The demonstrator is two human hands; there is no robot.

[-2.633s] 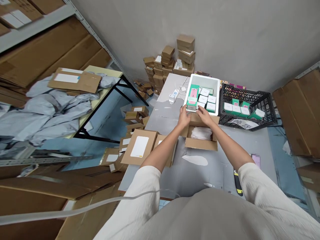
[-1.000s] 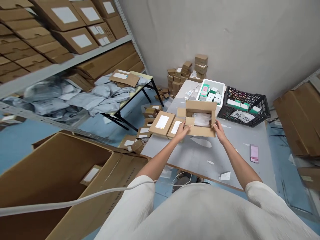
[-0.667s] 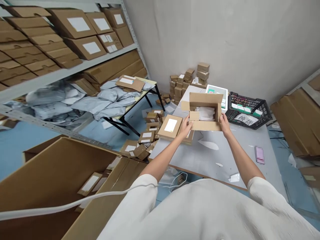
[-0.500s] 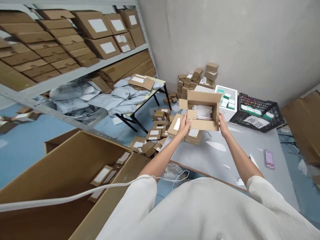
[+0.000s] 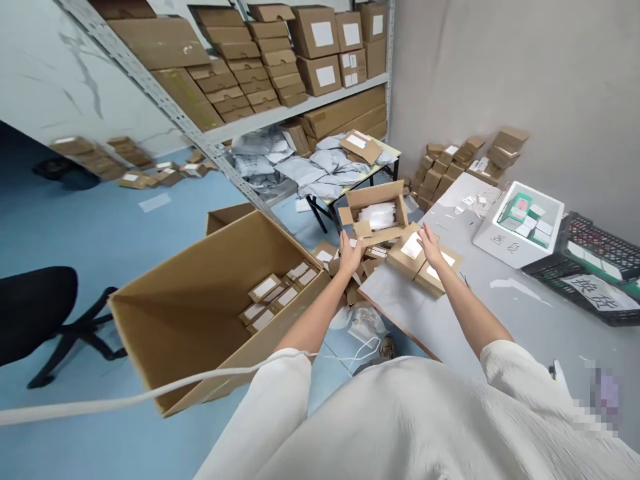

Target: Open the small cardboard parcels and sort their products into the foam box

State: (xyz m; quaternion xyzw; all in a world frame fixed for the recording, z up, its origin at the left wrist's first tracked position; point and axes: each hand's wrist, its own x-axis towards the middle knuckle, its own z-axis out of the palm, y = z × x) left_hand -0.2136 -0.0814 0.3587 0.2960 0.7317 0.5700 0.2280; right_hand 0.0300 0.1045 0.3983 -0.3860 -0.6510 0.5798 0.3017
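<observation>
An open cardboard box (image 5: 354, 198) with white wrapped contents (image 5: 377, 216) is beyond my hands, above the pile of small boxes at the table's left corner. My left hand (image 5: 350, 255) is just below its near left corner, fingers and thumb apart, not wrapped round it; whether a fingertip touches it cannot be made out. My right hand (image 5: 429, 245) is to the right of the box and apart from it, fingers stretched out and nothing in them. Beneath and beside that hand, closed labelled boxes (image 5: 404, 257) lie on the grey table (image 5: 480, 303).
At the left a large open carton (image 5: 175, 300) holds several small labelled boxes. Grey parcels (image 5: 325, 167) cover a small table behind. A white bin (image 5: 515, 230) and black crate (image 5: 595, 267) stand on the right. A white cable (image 5: 150, 395) crosses before my left arm.
The view has turned left. The open box has left both hands' hold and moved leftward, off the grey table's edge. My hands have opened.
</observation>
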